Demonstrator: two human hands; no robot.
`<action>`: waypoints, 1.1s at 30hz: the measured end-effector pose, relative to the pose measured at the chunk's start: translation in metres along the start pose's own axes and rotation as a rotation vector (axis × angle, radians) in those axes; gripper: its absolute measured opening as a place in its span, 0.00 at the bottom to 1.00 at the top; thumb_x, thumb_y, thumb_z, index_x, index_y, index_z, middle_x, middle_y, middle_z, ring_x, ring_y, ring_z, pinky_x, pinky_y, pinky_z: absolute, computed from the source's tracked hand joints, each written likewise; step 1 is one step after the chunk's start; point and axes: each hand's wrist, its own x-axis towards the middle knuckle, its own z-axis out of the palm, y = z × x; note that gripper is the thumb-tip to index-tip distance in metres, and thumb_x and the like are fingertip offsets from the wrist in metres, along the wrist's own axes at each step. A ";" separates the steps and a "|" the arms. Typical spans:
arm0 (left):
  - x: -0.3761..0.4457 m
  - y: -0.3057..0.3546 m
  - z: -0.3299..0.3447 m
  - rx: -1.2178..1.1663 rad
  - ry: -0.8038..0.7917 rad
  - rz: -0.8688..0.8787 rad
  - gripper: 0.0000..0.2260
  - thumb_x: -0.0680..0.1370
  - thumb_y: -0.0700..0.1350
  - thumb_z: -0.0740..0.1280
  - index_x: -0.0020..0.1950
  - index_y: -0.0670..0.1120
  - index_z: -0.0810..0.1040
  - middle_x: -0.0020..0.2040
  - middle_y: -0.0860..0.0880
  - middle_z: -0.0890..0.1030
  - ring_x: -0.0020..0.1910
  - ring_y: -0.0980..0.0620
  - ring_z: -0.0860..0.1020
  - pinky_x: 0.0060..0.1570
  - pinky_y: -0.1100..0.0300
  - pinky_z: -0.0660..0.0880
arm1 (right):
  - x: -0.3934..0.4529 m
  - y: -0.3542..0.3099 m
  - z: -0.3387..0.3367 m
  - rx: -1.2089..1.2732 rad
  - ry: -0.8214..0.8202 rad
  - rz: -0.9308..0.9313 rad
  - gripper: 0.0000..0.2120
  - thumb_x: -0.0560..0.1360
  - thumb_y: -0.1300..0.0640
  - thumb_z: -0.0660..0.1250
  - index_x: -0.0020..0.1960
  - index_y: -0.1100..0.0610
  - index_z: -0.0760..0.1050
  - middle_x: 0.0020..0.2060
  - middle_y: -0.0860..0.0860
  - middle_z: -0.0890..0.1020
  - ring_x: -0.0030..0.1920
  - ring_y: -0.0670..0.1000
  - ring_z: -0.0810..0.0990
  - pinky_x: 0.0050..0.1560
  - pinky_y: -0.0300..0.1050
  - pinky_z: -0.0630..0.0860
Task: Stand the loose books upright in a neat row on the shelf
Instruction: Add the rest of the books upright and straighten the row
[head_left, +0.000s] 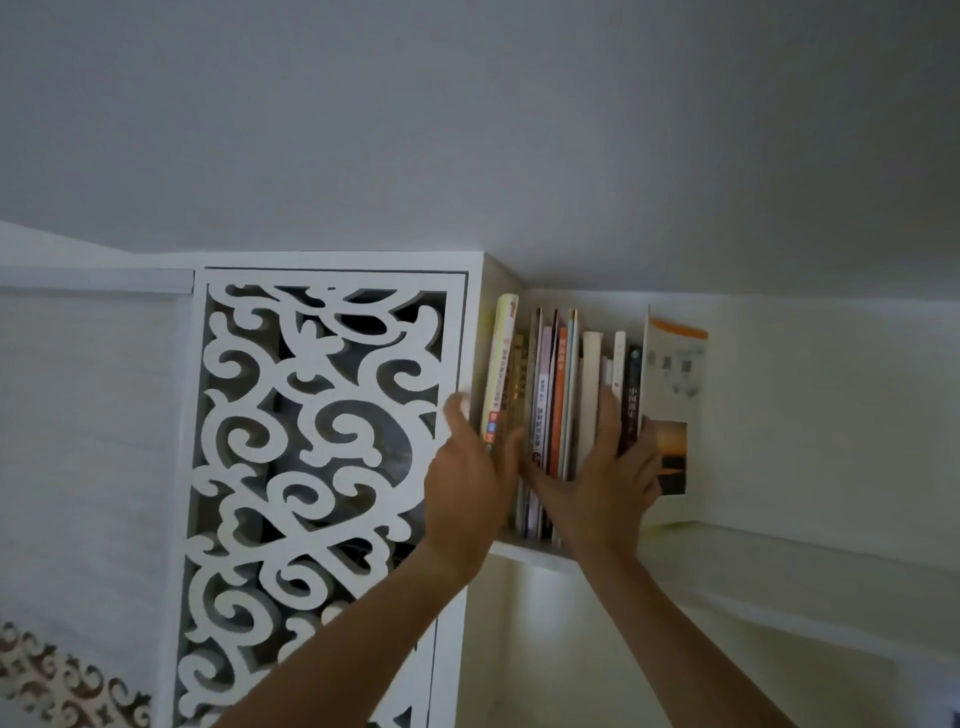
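A: We're looking up at a pale wall and ceiling, a white fretwork panel (322, 467) to the left, and the shelf (779, 561) running off to the right.

B: And the books (558, 395) are already upright, packed against the shelf's left wall, spines toward us.

A: Our left hand (470, 483) sits flat, fingers straight, at the row's left end by the yellow book (501, 364). It grips nothing.

B: Our right hand (605, 478) is spread across the spines further right, fingers reaching up, thumb out toward the end book (672, 395). Whether it pinches anything, we can't tell.

A: That end book has its cover fanned out to the right.

B: So we judge the right hand nearer; pushing leftward should close it.
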 end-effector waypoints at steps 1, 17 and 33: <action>-0.001 -0.003 0.005 -0.025 0.026 0.020 0.22 0.84 0.62 0.56 0.73 0.50 0.60 0.56 0.47 0.85 0.43 0.51 0.86 0.36 0.53 0.85 | 0.002 0.007 -0.004 0.008 -0.010 -0.020 0.63 0.60 0.19 0.69 0.83 0.46 0.48 0.76 0.60 0.60 0.74 0.63 0.63 0.67 0.68 0.70; 0.017 -0.008 0.049 -0.538 -0.109 -0.298 0.22 0.86 0.61 0.50 0.76 0.56 0.70 0.66 0.55 0.79 0.66 0.57 0.77 0.69 0.52 0.75 | 0.018 0.037 -0.014 0.114 -0.052 -0.080 0.68 0.58 0.33 0.81 0.82 0.55 0.46 0.76 0.57 0.61 0.75 0.59 0.61 0.71 0.61 0.67; -0.025 0.026 0.055 0.239 -0.091 -0.096 0.26 0.85 0.56 0.57 0.79 0.43 0.61 0.75 0.37 0.68 0.72 0.39 0.73 0.66 0.48 0.78 | 0.001 0.033 -0.010 0.131 -0.156 -0.034 0.59 0.71 0.35 0.73 0.81 0.45 0.31 0.79 0.59 0.51 0.75 0.66 0.63 0.65 0.69 0.75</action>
